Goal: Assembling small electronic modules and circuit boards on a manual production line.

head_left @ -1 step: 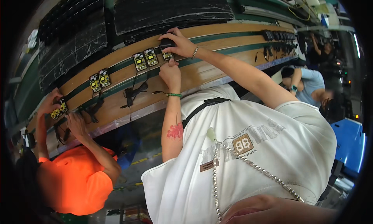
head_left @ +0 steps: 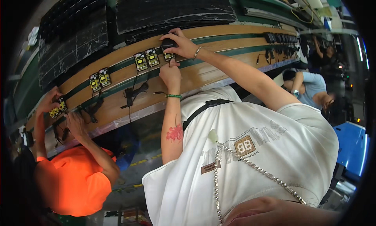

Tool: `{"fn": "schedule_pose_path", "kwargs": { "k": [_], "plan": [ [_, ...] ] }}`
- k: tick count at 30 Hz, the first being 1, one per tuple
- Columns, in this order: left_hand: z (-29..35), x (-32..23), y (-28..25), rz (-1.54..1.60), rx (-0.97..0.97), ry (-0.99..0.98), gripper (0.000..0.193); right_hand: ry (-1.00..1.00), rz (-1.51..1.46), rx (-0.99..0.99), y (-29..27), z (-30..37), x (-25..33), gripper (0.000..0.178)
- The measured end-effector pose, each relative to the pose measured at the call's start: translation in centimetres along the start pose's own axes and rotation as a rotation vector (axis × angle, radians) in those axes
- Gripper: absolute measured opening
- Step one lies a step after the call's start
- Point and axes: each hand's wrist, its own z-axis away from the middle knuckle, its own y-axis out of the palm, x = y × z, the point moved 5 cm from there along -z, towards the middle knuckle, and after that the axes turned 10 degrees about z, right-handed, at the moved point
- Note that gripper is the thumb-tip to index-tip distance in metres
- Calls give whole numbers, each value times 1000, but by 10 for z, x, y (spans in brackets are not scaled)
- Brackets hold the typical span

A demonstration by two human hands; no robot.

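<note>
My right hand [head_left: 178, 44] is closed around a black plastic adapter case [head_left: 168, 43], held over a small circuit board [head_left: 169, 56] on the bench. Just below, my left hand [head_left: 170, 74] is closed on the cable [head_left: 171, 62] at the board's near edge; its fingers partly hide the cable. A plug end [head_left: 158, 93] sticks out beside my left wrist. To the left lie two bare circuit boards [head_left: 146, 60] with yellow-topped parts, side by side, and two more boards [head_left: 99, 80] farther left. Their black cables [head_left: 134, 94] lie bundled toward the near edge.
At the left, a co-worker in orange [head_left: 80, 179] has both hands at another circuit board [head_left: 58, 108]. Black scratched trays [head_left: 172, 10] stand behind the wooden bench [head_left: 219, 63]. Several black adapters [head_left: 280, 38] line the far right, near a person in light blue [head_left: 313, 85].
</note>
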Motion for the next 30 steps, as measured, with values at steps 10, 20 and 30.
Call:
{"fn": "schedule_pose_path", "kwargs": {
  "k": [10, 20, 30],
  "plan": [
    [15, -19, -6, 551, 98, -457, 28, 31, 9, 14, -2, -8, -1, 51],
    [10, 2, 2, 897, 168, -491, 24, 52, -97, 61, -8, -6, 7, 59],
    [3, 2, 3, 980, 215, -607, 22, -263, 265, 122, -28, 5, 15, 68]
  ]
}}
